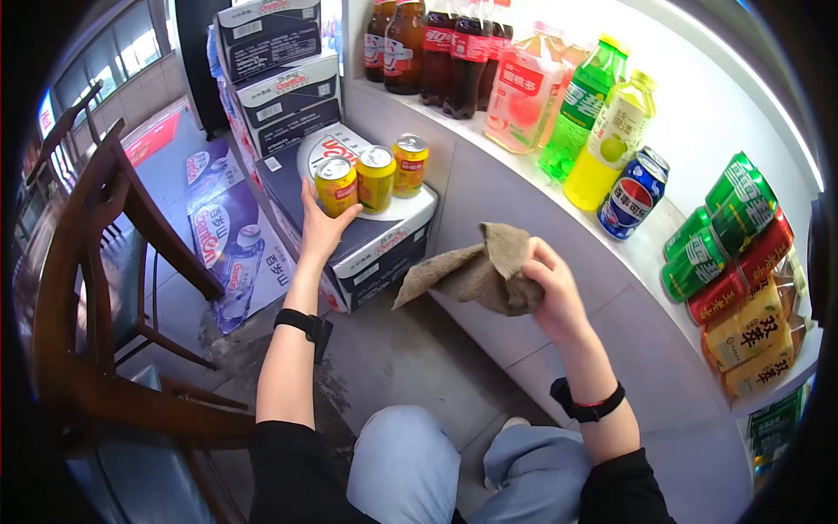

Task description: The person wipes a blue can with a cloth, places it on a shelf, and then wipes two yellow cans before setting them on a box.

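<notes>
My left hand (325,229) is closed round a yellow drink can (336,190) with a red label, its thumb along the near side. That can stands on top of a dark-and-white carton (384,253). Right beside it is a second yellow can (375,182), and a third yellow can (409,166) stands a little farther right. In my right hand (556,288) a crumpled brown cloth (489,271) is pinched. It hangs in the air in front of the white shelf unit, and its left end points toward the carton.
On the lit shelf (524,162) stand cola bottles (470,57), a pink drink bottle (524,92), a green bottle (583,109), a yellow bottle (611,140) and a blue can (634,194). Stacked green cans (698,253) lie farther right. Wooden chairs (96,375) stand left; more cartons (288,96) rise behind.
</notes>
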A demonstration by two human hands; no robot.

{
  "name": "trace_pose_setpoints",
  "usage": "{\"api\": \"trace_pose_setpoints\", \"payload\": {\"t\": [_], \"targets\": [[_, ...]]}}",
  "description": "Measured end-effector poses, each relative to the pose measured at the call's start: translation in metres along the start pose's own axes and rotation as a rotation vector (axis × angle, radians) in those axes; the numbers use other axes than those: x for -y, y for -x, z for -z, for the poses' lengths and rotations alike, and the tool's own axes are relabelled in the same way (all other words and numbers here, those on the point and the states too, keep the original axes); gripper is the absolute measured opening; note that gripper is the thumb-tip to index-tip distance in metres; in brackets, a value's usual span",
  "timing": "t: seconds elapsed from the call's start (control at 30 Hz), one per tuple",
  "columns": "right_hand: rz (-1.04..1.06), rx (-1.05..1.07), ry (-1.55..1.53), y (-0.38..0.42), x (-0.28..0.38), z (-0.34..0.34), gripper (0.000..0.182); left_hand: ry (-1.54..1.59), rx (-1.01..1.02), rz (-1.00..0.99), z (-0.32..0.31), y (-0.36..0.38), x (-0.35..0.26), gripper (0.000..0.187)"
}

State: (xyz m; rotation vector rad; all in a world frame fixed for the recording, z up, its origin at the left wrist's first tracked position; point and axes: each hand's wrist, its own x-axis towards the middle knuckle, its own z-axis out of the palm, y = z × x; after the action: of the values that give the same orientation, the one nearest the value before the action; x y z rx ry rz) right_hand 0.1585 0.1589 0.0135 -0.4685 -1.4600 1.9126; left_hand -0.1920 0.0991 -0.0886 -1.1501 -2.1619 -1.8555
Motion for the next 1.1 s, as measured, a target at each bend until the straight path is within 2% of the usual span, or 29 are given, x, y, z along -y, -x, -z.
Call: {"api": "trace_pose_setpoints", "payload": {"t": [0.03, 0.07, 0.1, 0.13, 0.17, 0.23, 0.3, 0.33, 0.4, 0.47, 0.53, 0.6, 0.67, 0.73, 0.77, 0.8, 0.83, 0.87, 0.93, 0.97, 1.07, 1.1], "targets": [[-0.101, 0.032, -0.072, 0.001, -0.006, 0.002, 0.021, 0.014, 0.019, -0.008, -0.002, -0.003, 0.003, 0.107], [-0.106, 0.018, -0.072, 0.004, -0.008, 0.002, 0.021, 0.029, 0.038, -0.013, -0.004, -0.005, 0.007, 0.107], [-0.219, -0.004, -0.247, 0.008, -0.006, -0.005, 0.027, 0.081, 0.048, 0.113, -0.004, -0.007, 0.008, 0.105], [-0.329, -0.026, -0.426, 0.011, -0.006, -0.009, 0.034, 0.058, -0.011, 0.19, -0.002, 0.0, -0.009, 0.093], [-0.331, -0.051, -0.428, 0.014, -0.01, -0.006, 0.049, -0.039, -0.016, 0.158, -0.002, 0.002, -0.012, 0.085], [-0.33, -0.026, -0.523, 0.019, -0.013, 0.004, 0.05, -0.134, -0.017, 0.125, -0.005, 0.01, -0.019, 0.078], [-0.306, 0.007, -0.625, 0.023, -0.013, 0.012, 0.051, -0.225, -0.172, 0.056, -0.009, 0.034, -0.032, 0.066], [-0.302, 0.007, -0.624, 0.025, -0.011, 0.012, 0.051, -0.198, -0.142, 0.016, -0.006, 0.051, -0.043, 0.063], [-0.307, -0.13, -0.672, 0.026, -0.005, 0.009, 0.049, 0.112, -0.063, -0.081, -0.005, 0.083, -0.056, 0.058], [-0.256, -0.148, -0.627, 0.025, -0.004, 0.008, 0.047, 0.354, 0.125, -0.018, -0.003, 0.107, -0.079, 0.053], [-0.141, -0.281, -0.589, 0.026, 0.003, -0.001, 0.043, 0.486, 0.413, 0.104, 0.002, 0.12, -0.109, 0.05], [0.107, -0.159, -0.442, 0.03, 0.014, -0.012, 0.038, 0.577, 0.557, 0.166, -0.002, 0.133, -0.133, 0.048], [0.219, -0.049, -0.269, 0.04, 0.028, -0.026, 0.038, 0.672, 0.667, 0.227, -0.005, 0.149, -0.153, 0.048], [0.348, -0.044, 0.048, 0.046, 0.019, -0.034, 0.037, 0.74, 0.72, 0.298, -0.01, 0.164, -0.171, 0.045], [0.355, -0.109, 0.316, 0.052, 0.015, -0.04, 0.034, 0.696, 0.676, 0.254, -0.015, 0.17, -0.177, 0.045], [0.495, -0.103, 0.516, 0.053, 0.013, -0.046, 0.03, 0.652, 0.633, 0.211, -0.02, 0.175, -0.183, 0.046], [0.552, -0.081, 0.605, 0.052, 0.01, -0.04, 0.03, 0.568, 0.569, 0.106, -0.022, 0.177, -0.19, 0.047], [0.608, -0.056, 0.693, 0.049, 0.009, -0.033, 0.03, 0.573, 0.579, 0.111, -0.022, 0.177, -0.194, 0.047], [0.472, -0.005, 0.554, 0.046, 0.018, -0.02, 0.029, 0.302, 0.506, -0.124, -0.022, 0.178, -0.199, 0.049], [0.37, 0.011, 0.465, 0.046, 0.023, -0.015, 0.029, 0.263, 0.467, -0.176, -0.026, 0.179, -0.201, 0.049], [0.135, 0.026, 0.321, 0.045, 0.033, 0.0, 0.035, 0.18, 0.438, -0.249, -0.032, 0.183, -0.207, 0.056], [0.127, 0.019, 0.323, 0.045, 0.035, 0.002, 0.035, 0.184, 0.445, -0.242, -0.034, 0.185, -0.208, 0.056]]}}
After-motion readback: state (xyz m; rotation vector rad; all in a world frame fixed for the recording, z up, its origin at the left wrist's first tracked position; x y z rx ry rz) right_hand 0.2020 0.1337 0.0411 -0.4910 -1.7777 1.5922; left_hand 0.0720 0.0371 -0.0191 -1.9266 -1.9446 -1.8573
